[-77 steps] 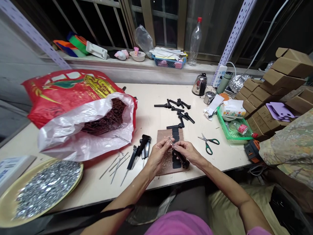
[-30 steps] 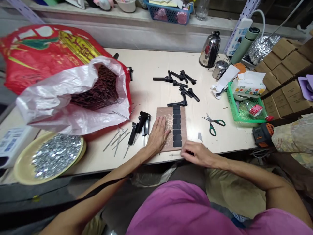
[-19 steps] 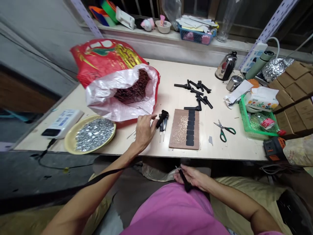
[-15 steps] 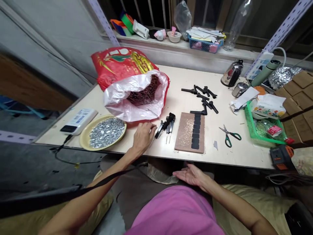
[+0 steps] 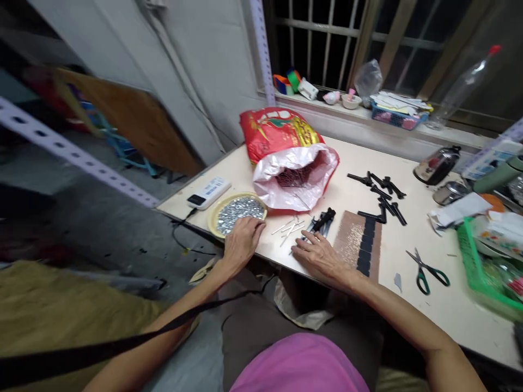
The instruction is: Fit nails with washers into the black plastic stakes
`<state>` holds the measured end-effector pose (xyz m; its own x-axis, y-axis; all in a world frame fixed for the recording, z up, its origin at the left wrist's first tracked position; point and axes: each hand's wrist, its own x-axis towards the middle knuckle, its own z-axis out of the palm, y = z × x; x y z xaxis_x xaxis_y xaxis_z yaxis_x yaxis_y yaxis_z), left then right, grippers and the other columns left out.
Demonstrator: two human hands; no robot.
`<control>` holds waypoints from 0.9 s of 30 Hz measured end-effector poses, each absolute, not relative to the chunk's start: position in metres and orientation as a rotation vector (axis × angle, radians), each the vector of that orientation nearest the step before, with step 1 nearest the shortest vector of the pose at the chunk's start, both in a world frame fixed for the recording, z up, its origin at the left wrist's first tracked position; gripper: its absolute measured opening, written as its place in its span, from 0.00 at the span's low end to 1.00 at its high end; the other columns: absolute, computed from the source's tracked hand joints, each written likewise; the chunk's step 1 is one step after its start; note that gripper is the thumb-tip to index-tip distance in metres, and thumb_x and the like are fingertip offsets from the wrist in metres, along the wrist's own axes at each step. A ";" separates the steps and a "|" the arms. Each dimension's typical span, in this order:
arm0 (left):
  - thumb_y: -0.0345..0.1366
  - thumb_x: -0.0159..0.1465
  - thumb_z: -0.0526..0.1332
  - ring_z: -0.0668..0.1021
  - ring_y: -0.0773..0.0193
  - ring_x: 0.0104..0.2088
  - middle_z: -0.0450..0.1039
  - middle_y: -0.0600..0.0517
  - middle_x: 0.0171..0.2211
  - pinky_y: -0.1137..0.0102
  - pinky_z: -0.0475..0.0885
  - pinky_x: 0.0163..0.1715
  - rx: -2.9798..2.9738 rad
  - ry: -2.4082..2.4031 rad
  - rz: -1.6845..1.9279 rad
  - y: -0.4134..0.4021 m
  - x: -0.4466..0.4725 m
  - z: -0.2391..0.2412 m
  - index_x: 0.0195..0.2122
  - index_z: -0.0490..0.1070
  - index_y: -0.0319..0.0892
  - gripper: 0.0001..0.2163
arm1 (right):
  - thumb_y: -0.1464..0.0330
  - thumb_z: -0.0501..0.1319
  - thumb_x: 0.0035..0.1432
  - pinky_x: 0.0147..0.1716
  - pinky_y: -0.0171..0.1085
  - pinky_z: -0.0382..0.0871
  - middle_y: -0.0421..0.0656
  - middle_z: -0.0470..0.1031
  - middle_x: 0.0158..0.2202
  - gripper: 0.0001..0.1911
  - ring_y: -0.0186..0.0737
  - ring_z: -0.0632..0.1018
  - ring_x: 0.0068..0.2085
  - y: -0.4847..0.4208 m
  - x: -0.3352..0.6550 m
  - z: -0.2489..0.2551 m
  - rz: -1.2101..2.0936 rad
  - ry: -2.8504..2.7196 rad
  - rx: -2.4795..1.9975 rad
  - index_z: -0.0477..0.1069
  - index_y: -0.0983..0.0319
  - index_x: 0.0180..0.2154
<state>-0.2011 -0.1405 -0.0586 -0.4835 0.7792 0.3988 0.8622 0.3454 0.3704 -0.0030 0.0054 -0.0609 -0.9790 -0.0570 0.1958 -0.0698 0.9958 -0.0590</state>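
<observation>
My left hand (image 5: 242, 243) is at the right rim of a yellow dish (image 5: 213, 227) full of small shiny silver pieces (image 5: 241, 209). Its fingers are curled together; whatever they may hold is too small to make out. My right hand (image 5: 321, 255) lies with fingers stretched out at the table's front edge, beside a cluster of black parts with metal prongs (image 5: 323, 220). Between both hands several thin light metal pins (image 5: 289, 228) are scattered. A brown board (image 5: 347, 234) with a row of black pads (image 5: 366, 245) lies just right of my right hand.
Behind stands a red sack (image 5: 272, 136) of dark thin pieces. A white power bank (image 5: 209, 192) is left of the dish. Several black parts (image 5: 382, 190), scissors (image 5: 427, 269), a green basket (image 5: 469, 267) and a metal jug (image 5: 437, 165) occupy the right side.
The view has swung left. My left hand has moved from beside the black parts to the dish, uncovering the pins. My right hand has risen from my lap onto the table.
</observation>
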 end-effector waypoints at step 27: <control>0.34 0.62 0.55 0.74 0.54 0.43 0.75 0.45 0.38 0.65 0.68 0.41 -1.538 -2.813 -0.604 -0.107 -0.316 -0.070 0.33 0.73 0.42 0.07 | 0.69 0.57 0.61 0.36 0.37 0.71 0.42 0.74 0.34 0.06 0.38 0.75 0.36 0.016 -0.058 -0.026 0.863 -2.250 -0.438 0.72 0.60 0.36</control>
